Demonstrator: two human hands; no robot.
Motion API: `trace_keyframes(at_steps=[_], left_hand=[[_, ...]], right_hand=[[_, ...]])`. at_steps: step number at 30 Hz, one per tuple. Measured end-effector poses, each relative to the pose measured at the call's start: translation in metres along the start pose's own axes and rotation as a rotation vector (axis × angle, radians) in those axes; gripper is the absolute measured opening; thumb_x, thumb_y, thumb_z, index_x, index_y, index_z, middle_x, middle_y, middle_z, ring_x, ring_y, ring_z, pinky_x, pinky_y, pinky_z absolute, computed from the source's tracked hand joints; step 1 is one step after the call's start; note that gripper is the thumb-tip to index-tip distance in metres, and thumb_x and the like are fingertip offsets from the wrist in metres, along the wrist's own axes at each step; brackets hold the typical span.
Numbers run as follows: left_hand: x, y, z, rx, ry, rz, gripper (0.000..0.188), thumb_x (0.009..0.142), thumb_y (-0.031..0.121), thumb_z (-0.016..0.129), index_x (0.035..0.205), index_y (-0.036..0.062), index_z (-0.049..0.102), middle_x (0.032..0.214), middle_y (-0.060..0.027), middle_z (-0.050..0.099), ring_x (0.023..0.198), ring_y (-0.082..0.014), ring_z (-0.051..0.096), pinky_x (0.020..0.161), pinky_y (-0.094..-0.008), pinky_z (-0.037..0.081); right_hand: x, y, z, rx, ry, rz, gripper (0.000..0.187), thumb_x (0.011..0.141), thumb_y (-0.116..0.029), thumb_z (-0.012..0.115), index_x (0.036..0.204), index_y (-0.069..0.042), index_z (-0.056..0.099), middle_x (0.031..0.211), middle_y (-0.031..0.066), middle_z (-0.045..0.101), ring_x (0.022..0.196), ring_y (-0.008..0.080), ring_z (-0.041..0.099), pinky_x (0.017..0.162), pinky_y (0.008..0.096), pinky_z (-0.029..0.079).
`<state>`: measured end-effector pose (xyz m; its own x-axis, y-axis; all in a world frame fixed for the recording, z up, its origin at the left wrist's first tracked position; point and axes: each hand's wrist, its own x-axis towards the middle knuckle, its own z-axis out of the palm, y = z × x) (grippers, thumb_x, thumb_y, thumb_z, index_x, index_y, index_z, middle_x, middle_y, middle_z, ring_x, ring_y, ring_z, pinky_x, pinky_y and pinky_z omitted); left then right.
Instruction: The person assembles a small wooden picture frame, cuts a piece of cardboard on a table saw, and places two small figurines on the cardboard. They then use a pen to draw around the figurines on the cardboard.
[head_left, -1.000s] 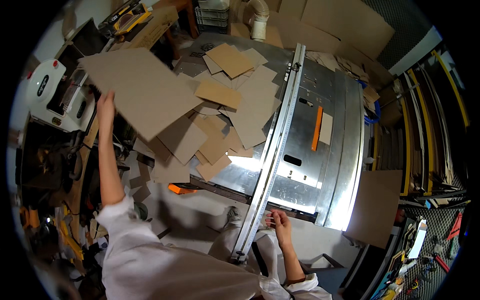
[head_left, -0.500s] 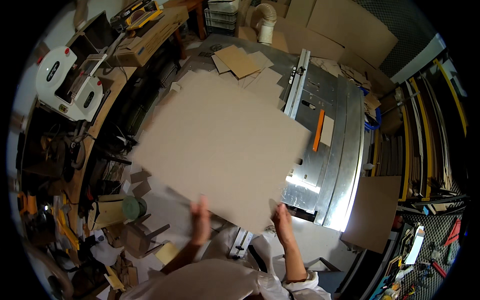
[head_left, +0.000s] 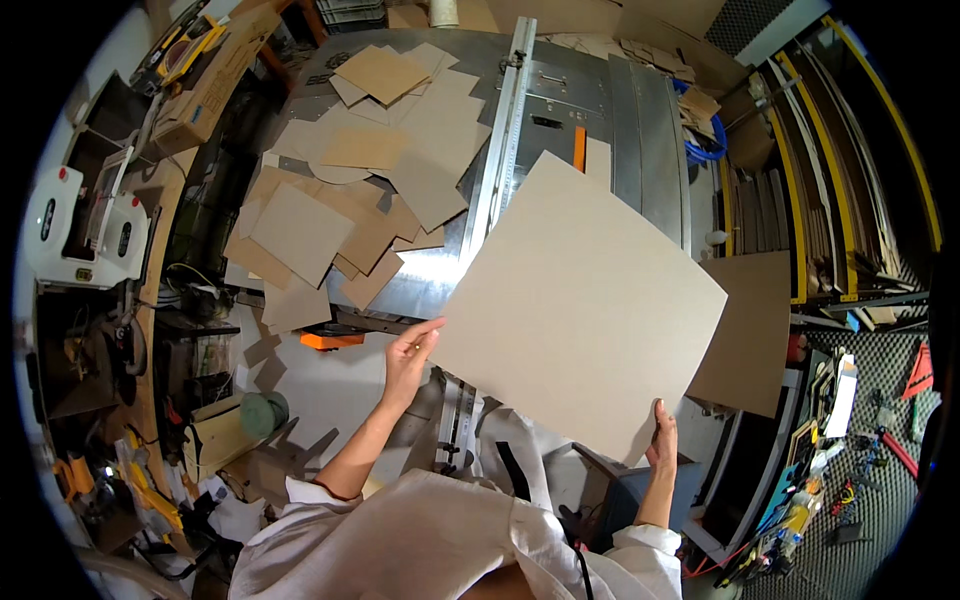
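Note:
A large beige sheet of thin board (head_left: 590, 310) is held up in front of me, tilted, over the near right part of the metal saw table (head_left: 425, 275). My left hand (head_left: 408, 358) is at the sheet's left edge, with its fingertips and thumb close together there. My right hand (head_left: 662, 435) grips the lower right edge, thumb on top and the other fingers mostly hidden beneath. Behind the sheet, an orange strip (head_left: 580, 148) and a small beige offcut (head_left: 598, 163) lie partly covered on the saw table.
Loose board pieces (head_left: 300, 232) overlap across the table's left half. A metal rip fence (head_left: 508, 120) runs along the table. Another brown board (head_left: 745, 335) leans at the right, near a rack of sheets (head_left: 840, 180). A white bandsaw (head_left: 85, 230) stands on the left bench.
The sheet has swung right and off the table's left half, uncovering the loose pieces there. Both hands moved right with it, and my left hand has come up to its edge. The view has shifted too.

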<state>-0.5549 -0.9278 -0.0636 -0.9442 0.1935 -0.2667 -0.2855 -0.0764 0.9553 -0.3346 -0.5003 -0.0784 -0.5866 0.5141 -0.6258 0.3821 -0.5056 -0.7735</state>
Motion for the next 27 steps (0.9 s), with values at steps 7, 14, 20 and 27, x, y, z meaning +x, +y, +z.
trace_keyframes(at_steps=[7,14,20,27], left_hand=[[-0.017,0.016,0.048,-0.014,-0.091,-0.007,0.039,0.095,0.008,0.06,0.132,-0.0004,0.054,0.118,-0.0078,0.065,0.103,-0.0073,0.058,0.091,-0.021,0.045],[-0.045,0.054,0.099,0.269,-0.109,0.27,0.033,0.089,0.004,0.067,0.122,0.0008,0.063,0.108,-0.012,0.071,0.083,-0.0071,0.065,0.073,-0.0207,0.053],[-0.063,0.081,0.132,0.417,-0.143,0.449,0.03,0.087,0.003,0.069,0.116,0.0023,0.067,0.102,-0.011,0.072,0.08,-0.0077,0.067,0.069,-0.0223,0.055],[-0.042,0.037,0.116,0.314,0.01,0.205,0.038,0.093,0.01,0.062,0.13,0.0039,0.058,0.1,-0.0054,0.07,0.084,-0.006,0.059,0.077,-0.022,0.048]], right_hand=[[-0.005,-0.006,-0.03,0.046,-0.05,0.015,0.05,0.091,-0.036,0.065,0.122,0.001,0.055,0.112,0.0121,0.064,0.1,0.0235,0.064,0.085,0.0375,0.054],[0.01,0.011,-0.056,0.012,0.128,-0.007,0.065,0.091,-0.034,0.065,0.137,0.004,0.04,0.131,0.0204,0.052,0.12,0.029,0.053,0.097,0.04,0.046],[0.023,0.03,-0.065,0.036,0.2,-0.103,0.052,0.095,-0.034,0.059,0.133,-0.001,0.046,0.132,0.0108,0.052,0.121,0.0224,0.049,0.102,0.0361,0.038],[0.004,-0.024,-0.08,0.349,0.164,-0.184,0.066,0.092,-0.026,0.063,0.146,-0.005,0.032,0.145,0.0106,0.041,0.13,0.0238,0.041,0.107,0.037,0.035]])
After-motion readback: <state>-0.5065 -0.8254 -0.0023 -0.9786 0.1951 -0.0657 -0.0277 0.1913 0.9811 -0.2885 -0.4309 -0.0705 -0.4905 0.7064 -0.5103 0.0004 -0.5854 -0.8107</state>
